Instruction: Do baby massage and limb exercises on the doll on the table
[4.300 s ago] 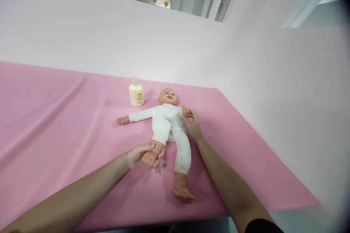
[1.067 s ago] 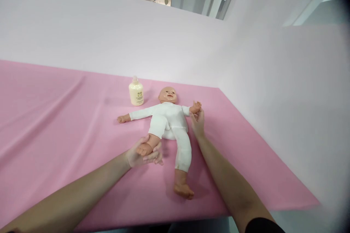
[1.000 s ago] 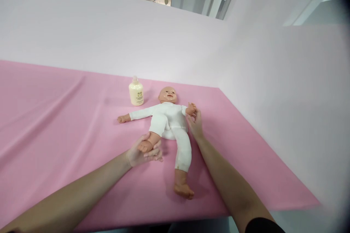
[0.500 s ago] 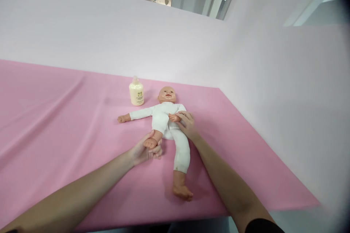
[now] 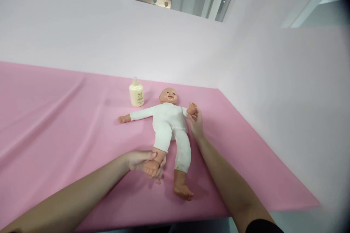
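On pink cloth [image 5: 68,123]: doll [image 5: 169,123]; left hand [image 5: 140,160] grips foot, right hand [image 5: 196,125] wrist.

Covered in a wrinkled pink cloth [image 5: 68,116]. Lay face up on it: 1 baby doll [image 5: 169,123] in a white suit. Stood upright just beside the doll's head: 1 cream lotion bottle [image 5: 136,93].
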